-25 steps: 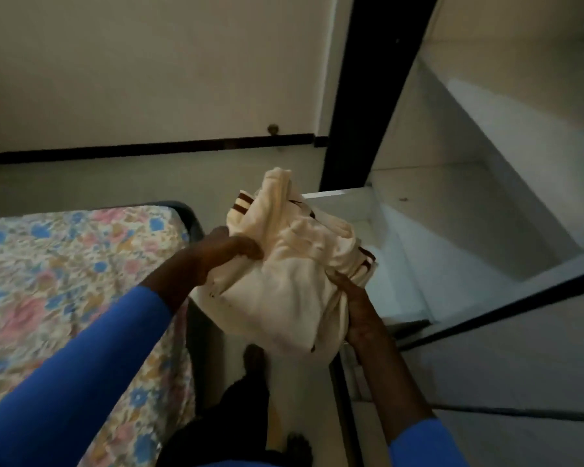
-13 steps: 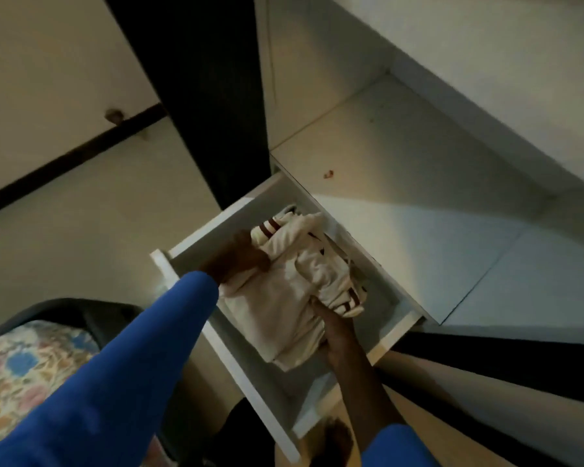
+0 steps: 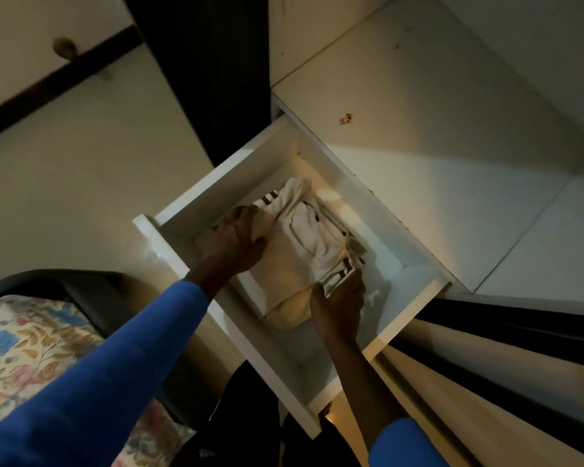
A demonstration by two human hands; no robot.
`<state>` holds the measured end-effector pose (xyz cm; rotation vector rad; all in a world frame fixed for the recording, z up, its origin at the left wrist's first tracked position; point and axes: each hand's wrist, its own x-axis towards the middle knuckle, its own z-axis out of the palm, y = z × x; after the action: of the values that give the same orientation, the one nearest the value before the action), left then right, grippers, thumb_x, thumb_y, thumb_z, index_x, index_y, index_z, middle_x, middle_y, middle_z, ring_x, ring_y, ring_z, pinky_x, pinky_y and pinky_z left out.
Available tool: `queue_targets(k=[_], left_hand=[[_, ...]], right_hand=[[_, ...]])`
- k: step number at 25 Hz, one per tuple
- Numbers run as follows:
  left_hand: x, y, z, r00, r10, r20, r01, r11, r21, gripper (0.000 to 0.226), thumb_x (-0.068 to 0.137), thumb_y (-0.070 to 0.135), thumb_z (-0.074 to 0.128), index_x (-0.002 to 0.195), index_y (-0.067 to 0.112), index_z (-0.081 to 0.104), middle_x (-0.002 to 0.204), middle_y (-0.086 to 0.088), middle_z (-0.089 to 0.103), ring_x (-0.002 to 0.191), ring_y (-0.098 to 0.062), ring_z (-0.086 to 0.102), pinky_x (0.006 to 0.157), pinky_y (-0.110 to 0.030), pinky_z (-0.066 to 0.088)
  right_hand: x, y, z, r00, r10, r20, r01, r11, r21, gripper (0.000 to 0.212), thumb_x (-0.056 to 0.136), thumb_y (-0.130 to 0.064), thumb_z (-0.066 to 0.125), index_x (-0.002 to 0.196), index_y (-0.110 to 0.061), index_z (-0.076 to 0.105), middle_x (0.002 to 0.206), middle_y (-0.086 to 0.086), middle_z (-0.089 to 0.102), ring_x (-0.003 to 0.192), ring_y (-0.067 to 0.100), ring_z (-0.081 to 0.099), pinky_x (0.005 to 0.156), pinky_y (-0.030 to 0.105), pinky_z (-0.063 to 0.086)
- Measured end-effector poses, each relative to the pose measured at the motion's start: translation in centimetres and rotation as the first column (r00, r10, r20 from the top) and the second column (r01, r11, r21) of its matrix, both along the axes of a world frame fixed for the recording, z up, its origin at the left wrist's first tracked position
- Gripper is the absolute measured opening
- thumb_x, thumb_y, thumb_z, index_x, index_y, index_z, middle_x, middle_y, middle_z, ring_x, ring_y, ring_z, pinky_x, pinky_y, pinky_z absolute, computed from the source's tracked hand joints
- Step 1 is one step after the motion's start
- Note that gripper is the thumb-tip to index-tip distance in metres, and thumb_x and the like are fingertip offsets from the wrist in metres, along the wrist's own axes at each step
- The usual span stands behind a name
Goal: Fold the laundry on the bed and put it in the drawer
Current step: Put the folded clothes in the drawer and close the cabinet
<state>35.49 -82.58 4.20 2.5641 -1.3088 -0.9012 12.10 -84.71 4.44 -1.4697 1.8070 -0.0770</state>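
- At the far left, the bed point(image 3: 31, 348) with its flowered sheet shows only a corner. No more clothes can be seen on that part, and the rest of it is out of view.
- Next comes the left hand point(image 3: 231, 242), reaching down inside the drawer point(image 3: 189, 210). Its fingers are curled over the left edge of the folded laundry point(image 3: 300, 251) and grip the cloth.
- Between the two hands lies the folded laundry, a cream bundle with dark stripes. It is inside the drawer, close to the front wall, and appears to rest on the bottom. Its long side runs from the far end of the drawer toward the person.
- On its near right corner, by the striped hem, the right hand point(image 3: 339, 308) is closed on the cloth, with the fingertips tucked at the edge.
- Both hands touch the bundle from opposite sides, so neither is nearer. Letting go likely means drawing each one outward, left and right, and then up.
- Farther right, bare drawer floor shows beside the bundle, leaving room to shift it.
- Beyond that, the white shelf point(image 3: 452, 163) overhangs the back of the drawer.
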Motion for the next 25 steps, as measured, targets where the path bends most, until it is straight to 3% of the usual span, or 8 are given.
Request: queue_targets(k=[2,4,7,9,12,16,21,25], left_hand=[[-1.6,3.8,5.4,0.986,-0.126,0.105,0.145,0.970,-0.194,0.066,0.094,0.046,0.067,0.152,0.024,0.042,0.163,-0.012,0.035,0.146,-0.037,0.039,0.116,-0.061,0.036],[-3.0,8.5,8.3,0.970,-0.181,0.163,0.220,0.938,-0.268,0.064,0.093,0.041,0.068,0.149,0.020,0.046,0.165,-0.015,0.031,0.152,-0.038,0.029,0.119,-0.061,0.031],[-4.9,15.2,8.0,0.966,-0.168,0.194,0.182,0.982,-0.057,0.082,0.094,0.038,0.066,0.161,0.013,0.028,0.171,-0.020,0.014,0.158,-0.039,0.012,0.121,-0.058,0.033],[-5.9,17.4,6.9,0.954,-0.244,0.174,0.231,0.969,0.088,0.092,0.100,0.045,0.058,0.165,0.011,0.003,0.172,-0.017,-0.006,0.160,-0.034,-0.005,0.125,-0.053,0.028],[-6.3,17.9,5.9,0.940,-0.305,0.151,0.286,0.949,0.131,0.088,0.105,0.058,0.036,0.163,0.014,-0.014,0.168,-0.011,-0.023,0.157,-0.028,-0.020,0.130,-0.048,0.009],[-6.6,17.8,6.3,0.931,-0.341,0.131,0.323,0.936,0.139,0.085,0.104,0.057,0.029,0.163,0.015,-0.015,0.168,-0.010,-0.024,0.156,-0.028,-0.020,0.130,-0.047,0.006],[-6.6,18.1,5.2,0.931,-0.340,0.129,0.327,0.938,0.115,0.102,0.101,0.037,0.055,0.159,0.017,-0.026,0.166,-0.010,-0.032,0.154,-0.030,-0.027,0.129,-0.046,-0.001],[-5.8,17.5,4.2,0.921,-0.378,0.091,0.377,0.926,0.029,0.108,0.098,0.044,0.059,0.159,0.019,-0.026,0.167,-0.007,-0.031,0.155,-0.028,-0.028,0.128,-0.046,0.000]], right_hand=[[0.5,2.5,3.3,0.932,0.356,-0.064,-0.359,0.894,-0.269,0.080,0.098,-0.035,0.064,0.163,-0.022,0.020,0.168,0.009,0.024,0.152,0.027,0.030,0.115,0.041,0.043],[1.1,6.1,5.4,0.690,0.720,-0.071,-0.658,0.583,-0.477,0.062,0.102,-0.035,0.052,0.160,-0.022,0.034,0.168,0.005,0.025,0.155,0.021,0.024,0.120,0.036,0.033],[0.0,10.6,4.7,0.080,0.943,-0.322,-0.927,-0.049,-0.373,0.061,0.097,-0.034,0.058,0.154,-0.015,0.045,0.169,0.011,0.024,0.158,0.030,0.014,0.124,0.053,0.027],[-0.8,11.7,3.1,-0.092,0.847,-0.523,-0.945,-0.240,-0.222,0.070,0.093,-0.034,0.066,0.154,-0.009,0.042,0.171,0.014,0.019,0.160,0.035,0.000,0.125,0.058,0.020],[-2.0,11.2,2.7,-0.026,0.794,-0.607,-0.956,-0.196,-0.216,0.066,0.095,-0.036,0.066,0.153,-0.010,0.047,0.170,0.010,0.025,0.160,0.032,0.003,0.127,0.056,0.016],[-3.7,11.0,2.9,0.030,0.786,-0.618,-0.942,-0.183,-0.279,0.072,0.104,-0.036,0.048,0.164,-0.009,0.019,0.172,0.013,0.013,0.160,0.033,0.005,0.127,0.054,0.018],[-4.4,10.3,3.2,0.072,0.850,-0.522,-0.915,-0.152,-0.374,0.070,0.102,-0.029,0.048,0.164,-0.011,0.020,0.173,0.009,0.013,0.160,0.032,0.007,0.127,0.058,0.013],[-4.8,8.8,4.4,-0.012,0.863,-0.505,-0.944,-0.176,-0.278,0.066,0.102,-0.027,0.023,0.165,-0.014,0.008,0.174,0.010,-0.002,0.160,0.034,-0.008,0.127,0.060,0.002]])
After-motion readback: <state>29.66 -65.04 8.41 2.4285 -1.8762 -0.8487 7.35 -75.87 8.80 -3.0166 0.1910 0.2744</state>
